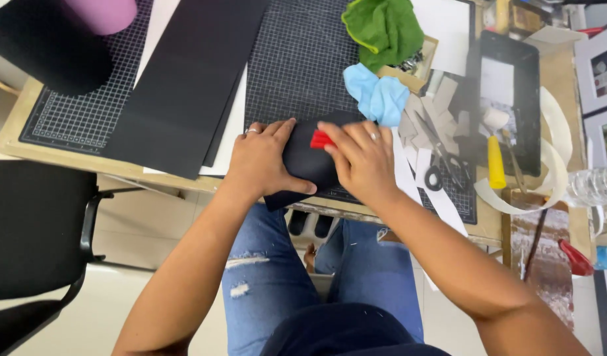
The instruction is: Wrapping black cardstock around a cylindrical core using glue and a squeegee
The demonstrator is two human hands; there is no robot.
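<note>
Left hand: your left hand point(260, 161) lies flat on the black cloth-covered board point(303, 165); the fingers point(270, 128) are spread along its top edge and the thumb presses its lower edge; the hand grasps nothing, it pins the piece.
Right hand: your right hand point(361, 158) holds a small red tool point(320, 139), pinched under the fingertips against the black surface; how the thumb sits is hidden.
Where the piece is: it sits at the near edge of the worktop point(26, 142), half on the right cutting mat point(297, 59) and overhanging slightly toward your knees.
Doing it well: keep the left palm firm so the overhanging board does not tip; draw the red tool in even strokes with steady pressure; I judge that sliding the piece further onto the mat would give better support.
Cutting mats: two, both dark with a white grid; the left cutting mat point(72, 112) carries a black roll point(46, 46).
Black sheets: at least two long ones point(191, 79), stacked between the mats.
Cloths: two; one green cloth point(383, 29), one light blue cloth point(377, 97), both just beyond your right hand.
Scissors: one pair point(442, 161), among the grey offcuts point(422, 118).
Yellow-handled tool: one point(495, 161), right of the scissors.
Rings: one on each hand.
Chair: one black chair point(33, 231), to your left.
</note>
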